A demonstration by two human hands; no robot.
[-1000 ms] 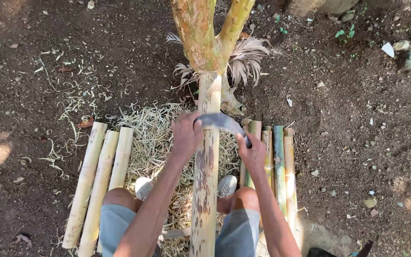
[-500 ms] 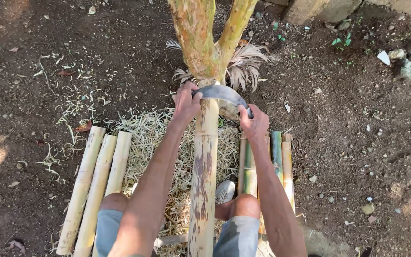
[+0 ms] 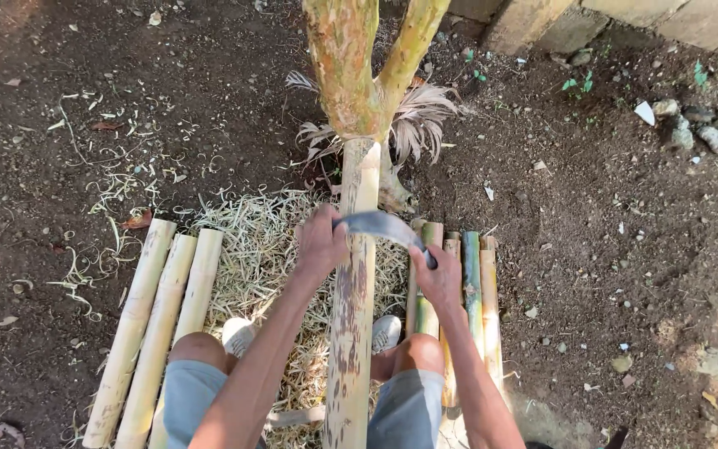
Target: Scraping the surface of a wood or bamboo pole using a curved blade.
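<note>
Hands (image 3: 380,262) clamp a curved blade (image 3: 380,224) across a bamboo pole (image 3: 352,333), tree trunk (image 3: 346,75) just ahead.

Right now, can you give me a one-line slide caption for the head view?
Both hands, left hand and right hand, hold a curved blade across a bamboo pole leaning on a tree trunk.

No packages, labels, signs, screens.

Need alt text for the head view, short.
Both hands, left hand and right hand, hold a curved blade across an upright bamboo pole leaning on a tree trunk. Split bamboo pieces and shavings lie on bare soil.
</note>
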